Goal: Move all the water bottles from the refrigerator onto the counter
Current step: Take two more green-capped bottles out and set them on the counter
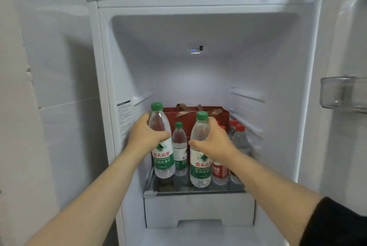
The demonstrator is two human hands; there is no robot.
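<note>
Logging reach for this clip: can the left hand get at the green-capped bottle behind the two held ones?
Probably not: the left hand is full, gripping the left front bottle; the rear bottle stands unblocked.

glass shelf (174,187) | 12 o'clock: red bag (190,115) | near centre: green-capped bottle (179,146), upright | 3 o'clock: red-capped bottles (240,142), clustered

The gripped bottles (163,163) are showing green caps and green-white labels, with red-capped bottles (240,140) and a red bag (190,121) beyond.
</note>
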